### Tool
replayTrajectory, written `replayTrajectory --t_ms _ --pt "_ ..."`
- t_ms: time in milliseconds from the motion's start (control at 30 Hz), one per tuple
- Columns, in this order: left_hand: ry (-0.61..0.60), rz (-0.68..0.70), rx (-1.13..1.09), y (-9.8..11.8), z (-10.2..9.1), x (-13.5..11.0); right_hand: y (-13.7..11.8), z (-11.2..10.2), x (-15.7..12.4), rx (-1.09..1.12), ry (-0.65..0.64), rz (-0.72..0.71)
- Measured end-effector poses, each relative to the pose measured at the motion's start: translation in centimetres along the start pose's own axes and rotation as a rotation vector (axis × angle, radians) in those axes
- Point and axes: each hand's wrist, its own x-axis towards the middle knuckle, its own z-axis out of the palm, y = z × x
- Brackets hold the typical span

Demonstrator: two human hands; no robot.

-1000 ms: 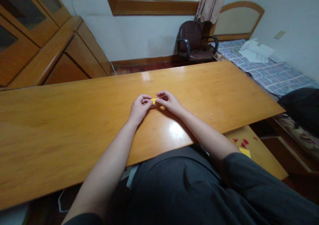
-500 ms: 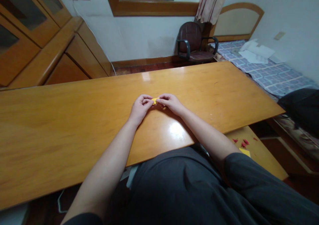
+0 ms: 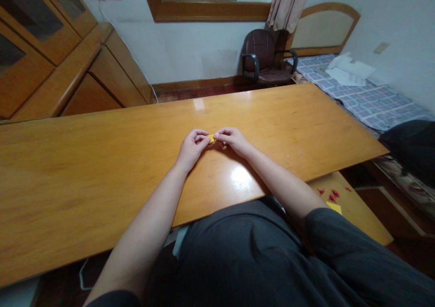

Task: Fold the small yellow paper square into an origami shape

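A small folded piece of yellow paper (image 3: 211, 138) is pinched between my two hands, just above the wooden table (image 3: 102, 175). My left hand (image 3: 193, 147) grips its left end between thumb and fingers. At the other end, my right hand (image 3: 234, 140) is closed on it with thumb and forefinger. Fingertips cover most of the paper, so its exact folded shape cannot be made out.
A lower wooden surface (image 3: 363, 216) at the right bears several small red folded pieces (image 3: 333, 197) and a yellow sheet (image 3: 335, 206). Beyond the table stand a brown armchair (image 3: 261, 55), a bed (image 3: 384, 101) and a wooden cabinet (image 3: 78, 83). A black bag (image 3: 413, 148) lies at far right.
Both hands stay in place around the yellow paper. Only a slight shift of the fingertips on it shows.
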Motion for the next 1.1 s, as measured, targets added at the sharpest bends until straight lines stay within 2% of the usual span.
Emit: replayTrajectory --t_ms 333,567,800,1100 --pt "-0.05 -0.107 -0.118 0.38 -0.07 -0.11 0.12 0.0 0.01 -0.005 -0.004 -0.006" --pt "-0.095 -0.189 -0.052 0.56 -0.51 -0.16 0.11 -0.01 0.06 -0.032 0.0 0.003" --pt "-0.114 -0.206 -0.005 0.95 -0.45 -0.49 0.24 -0.08 0.12 -0.047 -0.013 -0.007" --pt "-0.106 -0.204 -0.027 0.3 -0.56 -0.04 0.46 -0.06 0.25 -0.074 -0.009 0.006"
